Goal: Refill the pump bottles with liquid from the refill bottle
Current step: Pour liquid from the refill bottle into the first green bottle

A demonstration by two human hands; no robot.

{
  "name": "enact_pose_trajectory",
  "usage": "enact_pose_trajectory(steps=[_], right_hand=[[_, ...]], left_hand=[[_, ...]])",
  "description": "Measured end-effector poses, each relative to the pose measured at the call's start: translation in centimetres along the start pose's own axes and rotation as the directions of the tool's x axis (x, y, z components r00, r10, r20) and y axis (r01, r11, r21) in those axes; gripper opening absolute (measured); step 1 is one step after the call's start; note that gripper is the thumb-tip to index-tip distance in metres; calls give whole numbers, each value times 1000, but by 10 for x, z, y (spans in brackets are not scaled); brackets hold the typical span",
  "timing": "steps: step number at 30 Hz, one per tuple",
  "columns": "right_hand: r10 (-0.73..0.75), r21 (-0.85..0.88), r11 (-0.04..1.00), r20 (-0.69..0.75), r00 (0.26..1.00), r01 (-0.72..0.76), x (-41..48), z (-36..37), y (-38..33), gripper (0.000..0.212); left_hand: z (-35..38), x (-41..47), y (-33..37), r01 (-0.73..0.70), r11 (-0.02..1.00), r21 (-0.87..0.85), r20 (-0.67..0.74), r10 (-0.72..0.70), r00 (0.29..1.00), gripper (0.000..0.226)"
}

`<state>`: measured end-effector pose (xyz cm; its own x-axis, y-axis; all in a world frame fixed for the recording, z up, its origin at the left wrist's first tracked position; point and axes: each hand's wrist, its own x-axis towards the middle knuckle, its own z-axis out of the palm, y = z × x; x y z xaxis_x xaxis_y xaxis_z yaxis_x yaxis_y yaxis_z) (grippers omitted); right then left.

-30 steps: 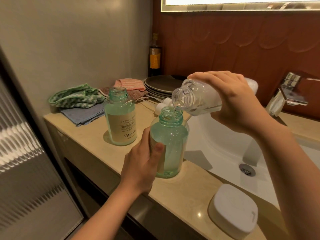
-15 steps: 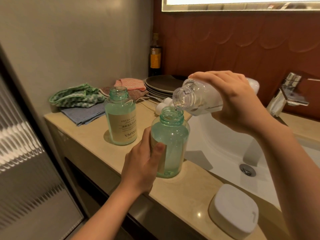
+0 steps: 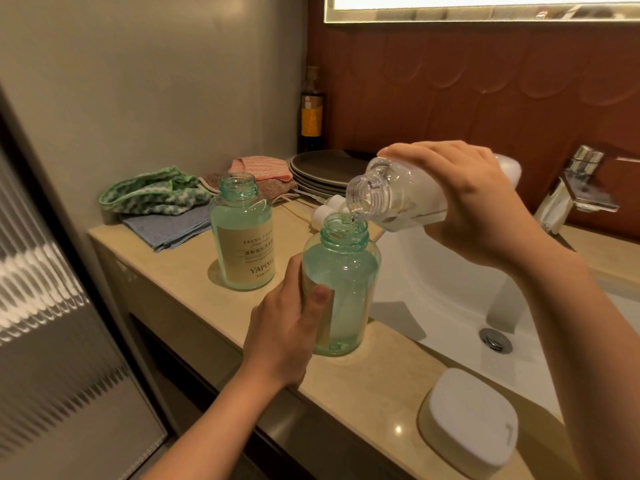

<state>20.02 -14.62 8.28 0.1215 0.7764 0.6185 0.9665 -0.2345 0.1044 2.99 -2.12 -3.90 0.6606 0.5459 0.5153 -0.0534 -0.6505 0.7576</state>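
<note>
My right hand (image 3: 474, 202) is wrapping the clear refill bottle (image 3: 391, 195), tipping its mouth just over the near pump bottle (image 3: 346, 282). My left hand (image 3: 287, 327) is gripping that bottle's side, thumb forward, upright on the countertop (image 3: 194, 282). The second pump bottle (image 3: 242, 237) is standing uncapped nearby.

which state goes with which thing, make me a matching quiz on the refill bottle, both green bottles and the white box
1 refill bottle
2 near green bottle
3 far green bottle
4 white box

a capless on the counter, no hand on it
b tilted in the right hand
c beside the sink, nearest the camera
d upright, gripped by the left hand

Pairs: 1-b, 2-d, 3-a, 4-c
</note>
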Motion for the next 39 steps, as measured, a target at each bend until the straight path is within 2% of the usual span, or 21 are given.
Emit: enact_pose_trajectory(steps=[39], right_hand=[[-19,-3,1000,-15,1000,19,0,0,2,78]], left_hand=[[0,-1,-1,-17,1000,-6,-13,17,1000,74]])
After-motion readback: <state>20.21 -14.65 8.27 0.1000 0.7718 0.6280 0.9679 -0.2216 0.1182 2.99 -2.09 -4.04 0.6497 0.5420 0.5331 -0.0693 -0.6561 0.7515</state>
